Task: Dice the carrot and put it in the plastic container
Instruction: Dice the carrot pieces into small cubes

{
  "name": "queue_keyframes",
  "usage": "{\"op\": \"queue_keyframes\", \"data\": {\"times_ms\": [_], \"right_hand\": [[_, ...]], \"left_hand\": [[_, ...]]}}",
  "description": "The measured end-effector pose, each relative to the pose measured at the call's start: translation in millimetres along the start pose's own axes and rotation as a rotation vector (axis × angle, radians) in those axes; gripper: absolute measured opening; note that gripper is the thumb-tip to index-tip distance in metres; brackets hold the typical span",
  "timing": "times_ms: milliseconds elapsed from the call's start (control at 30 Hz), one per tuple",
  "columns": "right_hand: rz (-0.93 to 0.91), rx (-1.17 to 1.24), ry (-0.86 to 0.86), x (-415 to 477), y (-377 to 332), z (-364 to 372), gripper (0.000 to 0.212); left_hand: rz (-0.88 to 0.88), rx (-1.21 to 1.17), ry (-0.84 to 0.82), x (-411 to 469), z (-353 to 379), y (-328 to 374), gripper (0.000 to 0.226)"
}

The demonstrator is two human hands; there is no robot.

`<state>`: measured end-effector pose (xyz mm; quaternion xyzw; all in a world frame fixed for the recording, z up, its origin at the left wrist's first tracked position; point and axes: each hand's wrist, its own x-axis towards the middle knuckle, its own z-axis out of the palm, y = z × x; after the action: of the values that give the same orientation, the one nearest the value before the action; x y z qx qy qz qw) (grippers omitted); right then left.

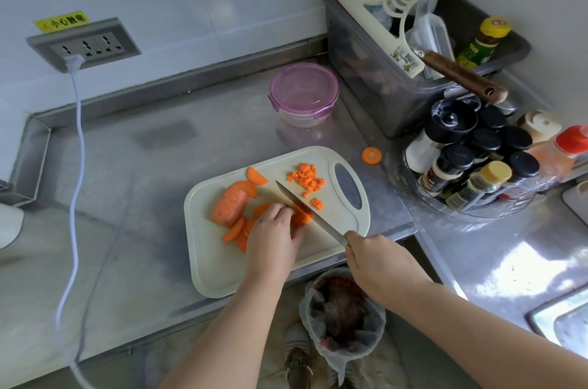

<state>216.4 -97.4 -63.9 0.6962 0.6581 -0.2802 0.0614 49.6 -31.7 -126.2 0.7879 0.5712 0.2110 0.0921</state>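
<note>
The left hand (273, 236) reaches in from below, fingers curled down over the carrot strips (302, 216) on the cutting board (216, 261). The right hand (375, 258) is wrapped around the handle of the knife (299, 205), whose blade slants up-left across the strips. The carrot chunk (229, 204) lies diagonally at the left and the diced pieces (307, 180) at the upper right. The lidded plastic container (304, 92) stands beyond the board on the steel surface (143, 166).

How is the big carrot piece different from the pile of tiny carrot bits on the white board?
The big orange carrot chunk is one thick piece; the small orange carrot cubes are many tiny bits. The chunk lies on the left of the cream plastic cutting board; the cubes sit by its handle hole. Both are orange and on the board.
</note>
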Motion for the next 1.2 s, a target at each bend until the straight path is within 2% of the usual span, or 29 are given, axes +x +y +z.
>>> {"op": "queue_keyframes", "data": {"times_ms": [233,500,700,900,1200], "right_hand": [[-0.043,-0.096,-0.02,-1,0,7,0.031],[0.043,-0.075,-0.076,4,-5,12,0.041],[0.069,0.114,-0.089,10,-2,-1,0.025],[0.057,0.112,0.01,17,4,-8,0.015],[0.023,0.092,0.046,7,3,-10,0.021]], "left_hand": [[-0.004,0.005,-0.02,-1,1,-1,0.024],[0.031,-0.008,0.006,1,2,-1,0.028],[0.022,-0.052,0.027,3,3,-2,0.022],[0.003,-0.044,0.044,9,6,-3,0.023],[-0.025,-0.054,0.032,13,6,0,0.025]]}}
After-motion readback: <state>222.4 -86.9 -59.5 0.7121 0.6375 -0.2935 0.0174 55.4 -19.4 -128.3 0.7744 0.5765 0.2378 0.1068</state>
